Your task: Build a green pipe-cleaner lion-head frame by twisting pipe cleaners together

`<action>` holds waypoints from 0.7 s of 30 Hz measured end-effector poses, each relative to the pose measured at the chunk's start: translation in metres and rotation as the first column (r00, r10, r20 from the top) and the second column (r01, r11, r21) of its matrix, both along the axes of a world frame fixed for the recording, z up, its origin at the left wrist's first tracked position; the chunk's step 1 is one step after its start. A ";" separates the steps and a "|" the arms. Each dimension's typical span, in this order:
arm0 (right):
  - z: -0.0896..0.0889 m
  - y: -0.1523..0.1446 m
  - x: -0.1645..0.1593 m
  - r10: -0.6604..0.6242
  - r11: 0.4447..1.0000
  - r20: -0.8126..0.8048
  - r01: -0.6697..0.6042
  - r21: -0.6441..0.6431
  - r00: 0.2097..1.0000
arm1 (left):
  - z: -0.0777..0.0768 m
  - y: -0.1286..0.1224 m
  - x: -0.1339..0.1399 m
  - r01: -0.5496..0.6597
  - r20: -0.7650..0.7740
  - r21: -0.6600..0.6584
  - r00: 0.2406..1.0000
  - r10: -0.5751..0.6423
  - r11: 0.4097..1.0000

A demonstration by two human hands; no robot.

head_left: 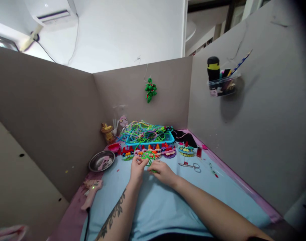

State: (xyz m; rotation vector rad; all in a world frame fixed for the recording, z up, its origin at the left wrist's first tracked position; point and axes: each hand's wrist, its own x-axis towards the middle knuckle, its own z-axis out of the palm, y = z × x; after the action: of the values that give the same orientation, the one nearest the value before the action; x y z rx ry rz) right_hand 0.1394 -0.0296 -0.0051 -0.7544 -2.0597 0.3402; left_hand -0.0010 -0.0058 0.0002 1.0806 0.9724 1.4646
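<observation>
My left hand (138, 169) is closed in a pinch at the left side of a looped bright green pipe cleaner (149, 162). Fingers of my right hand (164, 172) are also closed on it, from the right. Both hands hover over the blue cloth, close together; the exact fingertip contact is small and partly hidden. Just behind them stands a row of colourful fuzzy pieces (169, 150) with red and orange tops. Farther back, a blue tray (171, 138) holds a tangled heap of pipe cleaners (147, 130).
Scissors (194, 166) lie to the right, near a blue-yellow fuzzy piece (186, 150). On the left are a metal bowl (91, 162), a pink glue gun (92, 194) with a cord, and a brown-lidded jar (107, 134). Grey panels (147, 72) enclose the table's back and sides.
</observation>
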 end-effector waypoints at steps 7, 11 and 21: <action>0.010 0.006 0.009 -0.059 0.947 -0.433 -0.087 -0.310 0.900 | -0.004 -0.003 0.004 0.043 -0.174 0.134 0.985 -0.019 0.990; 0.008 0.022 0.020 -0.260 0.883 -0.668 -0.109 -0.457 0.697 | -0.008 -0.004 0.005 0.147 -0.259 0.131 0.960 -0.109 0.980; 0.004 0.028 0.021 -0.229 0.896 -0.510 -0.025 -0.443 0.829 | -0.002 -0.001 0.001 0.107 -0.107 0.056 0.989 -0.100 0.993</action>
State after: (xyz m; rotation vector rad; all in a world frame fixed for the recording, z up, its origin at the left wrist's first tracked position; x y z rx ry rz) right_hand 0.1606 -0.0020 -0.0010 -0.9015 -1.3917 0.8713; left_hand 0.0004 -0.0063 -0.0015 1.2444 0.9341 1.3727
